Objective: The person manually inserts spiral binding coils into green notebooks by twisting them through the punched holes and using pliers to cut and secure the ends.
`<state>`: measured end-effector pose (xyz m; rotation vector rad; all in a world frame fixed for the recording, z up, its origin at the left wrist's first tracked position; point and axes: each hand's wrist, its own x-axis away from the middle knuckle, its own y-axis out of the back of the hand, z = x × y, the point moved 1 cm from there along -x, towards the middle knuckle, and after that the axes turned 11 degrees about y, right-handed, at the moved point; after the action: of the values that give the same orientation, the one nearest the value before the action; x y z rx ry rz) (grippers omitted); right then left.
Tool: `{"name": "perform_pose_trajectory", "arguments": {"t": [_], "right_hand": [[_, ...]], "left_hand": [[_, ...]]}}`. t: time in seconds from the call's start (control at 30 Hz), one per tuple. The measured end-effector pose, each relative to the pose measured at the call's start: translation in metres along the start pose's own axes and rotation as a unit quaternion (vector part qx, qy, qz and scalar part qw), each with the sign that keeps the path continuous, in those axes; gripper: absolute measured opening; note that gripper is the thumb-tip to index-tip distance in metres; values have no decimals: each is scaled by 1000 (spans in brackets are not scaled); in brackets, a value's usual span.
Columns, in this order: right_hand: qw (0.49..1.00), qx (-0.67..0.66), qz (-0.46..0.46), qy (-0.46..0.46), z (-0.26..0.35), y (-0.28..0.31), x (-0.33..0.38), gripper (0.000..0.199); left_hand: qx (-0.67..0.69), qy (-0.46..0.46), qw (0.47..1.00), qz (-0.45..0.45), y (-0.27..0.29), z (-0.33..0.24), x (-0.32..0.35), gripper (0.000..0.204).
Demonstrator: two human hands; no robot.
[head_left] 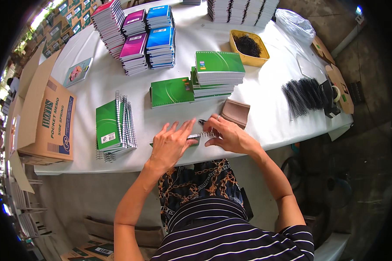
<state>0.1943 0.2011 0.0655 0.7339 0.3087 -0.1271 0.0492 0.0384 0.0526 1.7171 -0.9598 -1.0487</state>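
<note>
My left hand (169, 141) lies with fingers stretched out over a small green notebook (195, 141) near the table's front edge, covering most of it. A dark wire spiral (203, 135) sticks out from the notebook's right end. My right hand (226, 132), with a ring on one finger, is curled round the outer end of this spiral, thumb and fingertips close to it. A small black pointed object (201, 122) shows just beyond, between my hands; its kind is unclear. Behind my right hand rests a brown curved block (235, 113).
Spiral-bound green notebooks (106, 122) stand at left beside an open cardboard box (52, 117). Green notebook stacks (220, 63) lie ahead, blue (160, 37) and purple (134, 45) ones farther back. A yellow tray (261, 61) holds black bits; black spirals (302, 98) lie right.
</note>
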Motion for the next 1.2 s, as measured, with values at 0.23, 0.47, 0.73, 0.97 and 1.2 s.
{"name": "perform_pose_trajectory", "arguments": {"t": [0.23,0.47,0.73,0.97,1.2], "right_hand": [[990,137,19,4,20,0,-5,20],[990,142,18,6,26,-1,-4,27],[990,132,-11,-49,-25,50,26,38],[927,308,46,-210,-42,53,44,43],[890,347,-15,-295,-73,40,41,37]], "left_hand": [[48,14,999,21,0,-8,0,60],[86,63,990,91,13,-12,-4,55],[15,-23,986,166,18,0,-6,55],[-6,-111,994,9,10,-3,-3,65],[11,-80,991,106,8,1,6,65]]}}
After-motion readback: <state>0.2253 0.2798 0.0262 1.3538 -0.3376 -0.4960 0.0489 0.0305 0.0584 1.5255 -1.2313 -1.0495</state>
